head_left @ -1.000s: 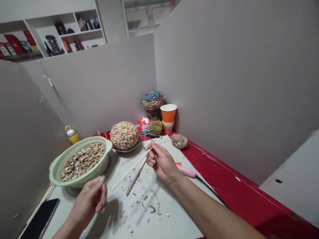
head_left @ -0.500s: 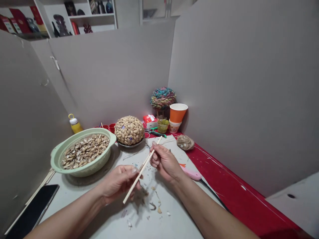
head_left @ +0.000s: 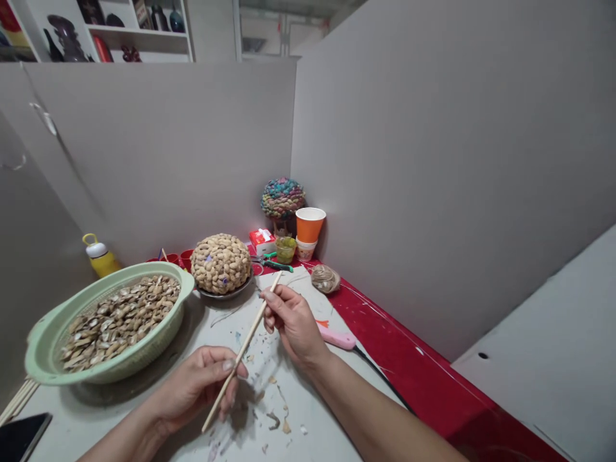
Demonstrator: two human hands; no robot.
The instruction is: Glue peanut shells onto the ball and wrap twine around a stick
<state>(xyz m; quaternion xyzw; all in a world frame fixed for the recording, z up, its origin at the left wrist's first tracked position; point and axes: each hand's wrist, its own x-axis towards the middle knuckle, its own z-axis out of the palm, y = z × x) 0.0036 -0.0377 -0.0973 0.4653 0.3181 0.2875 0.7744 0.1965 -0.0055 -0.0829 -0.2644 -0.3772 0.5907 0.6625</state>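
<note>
A thin pale wooden stick slants between my hands over the table. My left hand is closed on its lower part, thumb on top. Near its upper end, the fingers of my right hand pinch the same stick. Bits of shell and scraps lie on the white board beneath. Beyond my hands, a dome covered in peanut shells rests on a dark plate. At the left stands a green basin full of shell halves.
A pink glue gun with a black cord lies right of my right hand. Farther back are a twine ball, an orange cup, green-handled pliers and a colourful tree model. A phone is at lower left.
The view has turned to the right, so everything sits farther left. Both hands still hold the stick; my left hand's grip looks slightly lower along it.
</note>
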